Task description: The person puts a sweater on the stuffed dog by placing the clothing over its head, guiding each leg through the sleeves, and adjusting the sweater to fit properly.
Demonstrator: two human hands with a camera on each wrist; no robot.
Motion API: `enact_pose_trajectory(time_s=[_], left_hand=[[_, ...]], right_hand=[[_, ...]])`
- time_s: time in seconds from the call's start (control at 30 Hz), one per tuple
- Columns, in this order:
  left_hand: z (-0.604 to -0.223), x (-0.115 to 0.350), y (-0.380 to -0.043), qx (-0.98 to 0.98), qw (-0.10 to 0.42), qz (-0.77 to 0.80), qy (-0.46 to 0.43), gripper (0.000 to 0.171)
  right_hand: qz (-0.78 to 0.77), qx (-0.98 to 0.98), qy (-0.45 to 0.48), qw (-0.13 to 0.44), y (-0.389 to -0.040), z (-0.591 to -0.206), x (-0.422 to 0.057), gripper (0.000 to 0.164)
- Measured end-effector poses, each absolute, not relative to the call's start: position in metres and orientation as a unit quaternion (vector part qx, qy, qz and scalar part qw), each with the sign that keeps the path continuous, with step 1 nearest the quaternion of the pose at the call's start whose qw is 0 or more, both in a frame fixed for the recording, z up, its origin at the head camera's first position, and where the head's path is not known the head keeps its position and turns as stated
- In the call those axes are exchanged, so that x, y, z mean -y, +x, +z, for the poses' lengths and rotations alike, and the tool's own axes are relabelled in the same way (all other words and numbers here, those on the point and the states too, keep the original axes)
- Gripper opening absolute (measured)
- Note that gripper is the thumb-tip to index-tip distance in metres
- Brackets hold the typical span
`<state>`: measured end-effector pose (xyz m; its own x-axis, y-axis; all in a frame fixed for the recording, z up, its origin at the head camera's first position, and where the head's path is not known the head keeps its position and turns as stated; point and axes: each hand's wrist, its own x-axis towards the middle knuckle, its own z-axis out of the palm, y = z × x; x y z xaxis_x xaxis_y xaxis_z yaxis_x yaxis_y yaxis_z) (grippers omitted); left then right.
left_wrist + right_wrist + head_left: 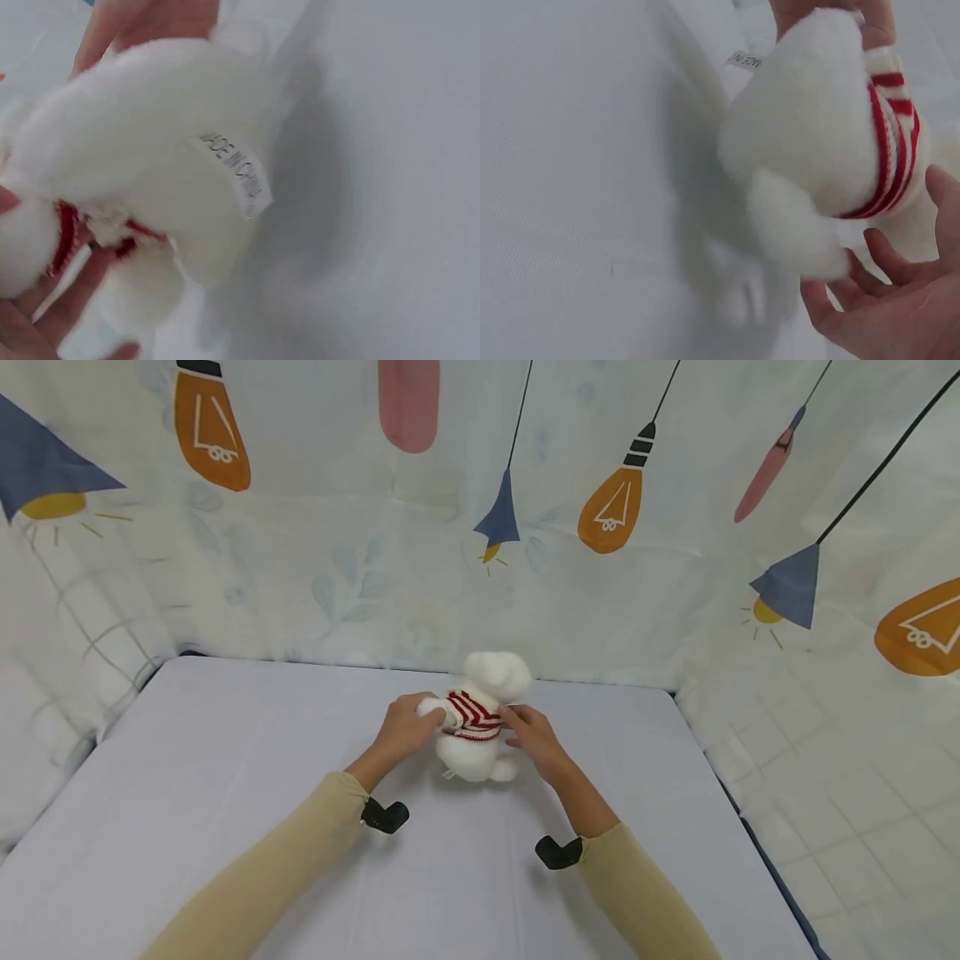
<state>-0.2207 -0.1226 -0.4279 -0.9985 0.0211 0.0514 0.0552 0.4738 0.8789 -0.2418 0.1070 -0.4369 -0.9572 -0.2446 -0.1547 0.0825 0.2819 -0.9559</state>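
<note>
A white plush toy (pixel 474 756) in a red-and-cream striped knit sweater (pixel 891 150) has its back toward the head camera. Its body leans a little, with the round head at the top right. My left hand (pixel 405 727) grips the toy's left arm near the cuff; in the left wrist view its fingers (pixel 75 300) curl round that arm. On the opposite side, my right hand (pixel 534 739) holds the toy loosely, thumb at the sweater and bent fingers by the leg. A "MADE IN CHINA" label (pixel 236 171) hangs at its bottom. The toy's face is hidden.
A white-covered table (pixel 262 777) lies beneath the toy, which casts a shadow on it. Behind the table hangs a pale cloth (pixel 300 568) printed with lamps and bulbs. Black camera mounts (pixel 558 853) sit at both wrists.
</note>
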Motion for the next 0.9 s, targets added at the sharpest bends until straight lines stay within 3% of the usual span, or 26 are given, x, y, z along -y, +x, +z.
enact_pose_trajectory(time_s=[0.1, 0.2, 0.27, 0.37, 0.5, 0.73, 0.8, 0.9], left_hand=[[-0.434, 0.129, -0.224, 0.792, -0.018, -0.609, -0.026, 0.023], [-0.441, 0.134, -0.227, 0.725, -0.077, -0.682, -0.051, 0.027], [-0.444, 0.135, -0.228, 0.693, -0.113, -0.709, -0.064, 0.029], [-0.447, 0.134, -0.229, 0.694, -0.124, -0.706, -0.065, 0.029], [-0.446, 0.13, -0.228, 0.766, -0.074, -0.636, -0.055, 0.032], [-0.44, 0.121, -0.222, 0.856, 0.1, -0.497, -0.1, 0.037], [-0.439, 0.117, -0.219, 0.857, 0.121, -0.482, -0.138, 0.03], [-0.44, 0.112, -0.218, 0.855, 0.11, -0.466, -0.199, 0.02]], right_hand=[[-0.629, -0.753, -0.077, 0.179, -0.243, -0.44, -0.113, 0.068], [-0.664, -0.706, -0.127, 0.209, -0.243, -0.441, -0.115, 0.071], [-0.686, -0.676, -0.159, 0.218, -0.242, -0.44, -0.114, 0.064], [-0.719, -0.643, -0.162, 0.206, -0.243, -0.438, -0.11, 0.046], [-0.724, -0.665, -0.113, 0.146, -0.244, -0.435, -0.103, 0.035], [-0.636, -0.771, -0.027, 0.03, -0.252, -0.434, -0.088, 0.064], [-0.605, -0.796, -0.02, 0.007, -0.255, -0.436, -0.084, 0.068], [-0.562, -0.827, -0.023, 0.002, -0.259, -0.441, -0.079, 0.068]])
